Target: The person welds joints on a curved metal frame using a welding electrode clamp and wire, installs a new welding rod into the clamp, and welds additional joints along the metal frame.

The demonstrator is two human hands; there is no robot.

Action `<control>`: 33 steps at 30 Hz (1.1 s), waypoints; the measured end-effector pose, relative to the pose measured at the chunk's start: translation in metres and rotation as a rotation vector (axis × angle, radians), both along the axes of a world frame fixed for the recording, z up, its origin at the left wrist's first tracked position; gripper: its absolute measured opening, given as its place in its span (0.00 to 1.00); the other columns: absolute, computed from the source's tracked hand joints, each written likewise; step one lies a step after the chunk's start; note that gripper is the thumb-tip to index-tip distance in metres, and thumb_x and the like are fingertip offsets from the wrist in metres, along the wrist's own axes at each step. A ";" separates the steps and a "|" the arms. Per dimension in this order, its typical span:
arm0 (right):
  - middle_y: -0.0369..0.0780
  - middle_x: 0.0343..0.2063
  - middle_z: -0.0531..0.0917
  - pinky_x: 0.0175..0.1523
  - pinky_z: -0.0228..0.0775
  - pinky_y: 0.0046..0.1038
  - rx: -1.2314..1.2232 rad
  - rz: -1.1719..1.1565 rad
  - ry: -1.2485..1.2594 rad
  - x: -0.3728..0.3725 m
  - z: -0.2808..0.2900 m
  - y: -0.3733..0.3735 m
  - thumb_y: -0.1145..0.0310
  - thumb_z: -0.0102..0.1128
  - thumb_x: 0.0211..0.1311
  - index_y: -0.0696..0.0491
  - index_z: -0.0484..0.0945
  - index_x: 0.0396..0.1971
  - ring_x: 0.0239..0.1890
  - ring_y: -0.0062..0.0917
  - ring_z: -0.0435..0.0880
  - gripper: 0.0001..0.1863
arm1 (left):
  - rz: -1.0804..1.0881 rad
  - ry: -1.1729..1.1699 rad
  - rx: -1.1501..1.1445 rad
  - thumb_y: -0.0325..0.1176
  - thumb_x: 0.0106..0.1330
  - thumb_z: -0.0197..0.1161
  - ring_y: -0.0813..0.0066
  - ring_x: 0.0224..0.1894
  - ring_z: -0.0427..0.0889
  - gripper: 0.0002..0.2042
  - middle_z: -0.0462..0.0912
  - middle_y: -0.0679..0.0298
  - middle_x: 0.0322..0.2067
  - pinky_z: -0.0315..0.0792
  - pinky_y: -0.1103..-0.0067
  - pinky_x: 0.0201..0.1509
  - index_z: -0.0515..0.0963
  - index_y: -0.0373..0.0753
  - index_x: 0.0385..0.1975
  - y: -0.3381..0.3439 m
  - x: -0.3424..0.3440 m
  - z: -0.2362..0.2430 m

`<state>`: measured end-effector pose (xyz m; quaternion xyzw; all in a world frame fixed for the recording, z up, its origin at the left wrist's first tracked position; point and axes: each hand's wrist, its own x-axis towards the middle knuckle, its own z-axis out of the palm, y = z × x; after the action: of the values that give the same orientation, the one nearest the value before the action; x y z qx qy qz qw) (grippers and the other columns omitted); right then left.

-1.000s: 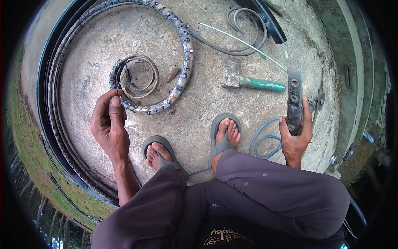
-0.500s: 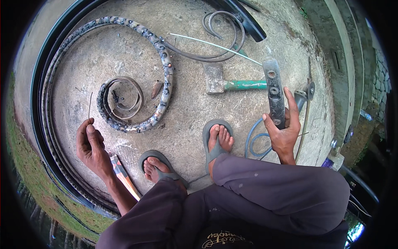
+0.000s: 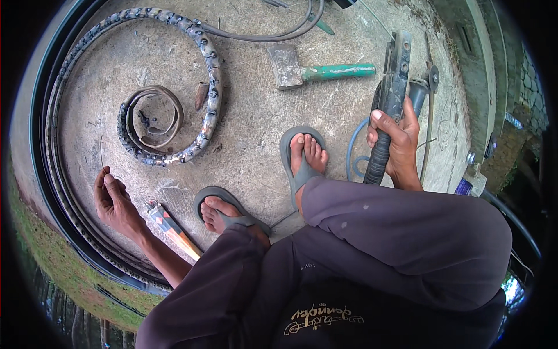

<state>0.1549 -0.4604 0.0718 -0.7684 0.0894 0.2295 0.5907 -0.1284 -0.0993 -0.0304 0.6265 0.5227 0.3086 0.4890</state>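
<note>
My right hand point(image 3: 400, 136), at the right, is closed round the dark welding electrode holder point(image 3: 397, 75). Its ribbed handle points down toward my knee. A thin pale welding rod point(image 3: 376, 18) runs from the holder's far end to the upper edge. My left hand point(image 3: 119, 200) pinches the lower end of a thin dark wire point(image 3: 101, 150) between thumb and fingertips. Beside that hand lies a large curved metal ring point(image 3: 214, 81), dotted with dark weld-like lumps, with a smaller coil point(image 3: 179, 116) inside its curl. An axe point(image 3: 285, 67) with a green handle lies between the hands.
An orange, black and white packet point(image 3: 174, 232) lies by my left forearm. Blue cable point(image 3: 352, 152) loops near my right hand, beside a grey cylindrical tool point(image 3: 417, 93). Grey cable point(image 3: 261, 38) lies at the back. My sandalled feet point(image 3: 308, 154) rest on the concrete.
My right hand has turned the electrode holder, bringing its ribbed handle into sight and swinging the rod toward the upper edge. My left hand still pinches the wire. The view has shifted.
</note>
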 end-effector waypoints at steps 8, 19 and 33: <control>0.38 0.23 0.74 0.18 0.66 0.21 0.048 -0.103 0.095 -0.012 -0.001 0.004 0.77 0.64 0.58 0.57 0.65 0.52 0.16 0.19 0.75 0.24 | 0.044 0.232 0.129 0.31 0.72 0.58 0.88 0.28 0.68 0.12 0.75 0.71 0.27 0.62 0.87 0.30 0.80 0.36 0.50 0.008 -0.025 -0.027; 0.39 0.30 0.80 0.35 0.72 0.23 -0.310 0.312 -0.307 -0.025 0.013 0.019 0.81 0.60 0.55 0.59 0.55 0.69 0.28 0.18 0.79 0.40 | 0.055 0.420 0.231 0.33 0.70 0.60 0.82 0.28 0.72 0.12 0.79 0.66 0.28 0.69 0.81 0.33 0.82 0.39 0.49 0.009 -0.047 -0.052; 0.53 0.44 0.82 0.45 0.77 0.32 -0.651 0.721 -1.054 -0.015 0.024 0.041 0.86 0.64 0.46 0.63 0.67 0.63 0.41 0.41 0.86 0.38 | 0.083 0.400 0.384 0.32 0.71 0.57 0.62 0.55 0.76 0.21 0.76 0.52 0.54 0.67 0.67 0.62 0.69 0.38 0.63 0.009 -0.032 -0.032</control>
<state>0.1394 -0.4190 0.0960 -0.8960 -0.4034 -0.0296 0.1833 -0.1607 -0.0906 -0.0624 0.7343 0.5659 0.2919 0.2352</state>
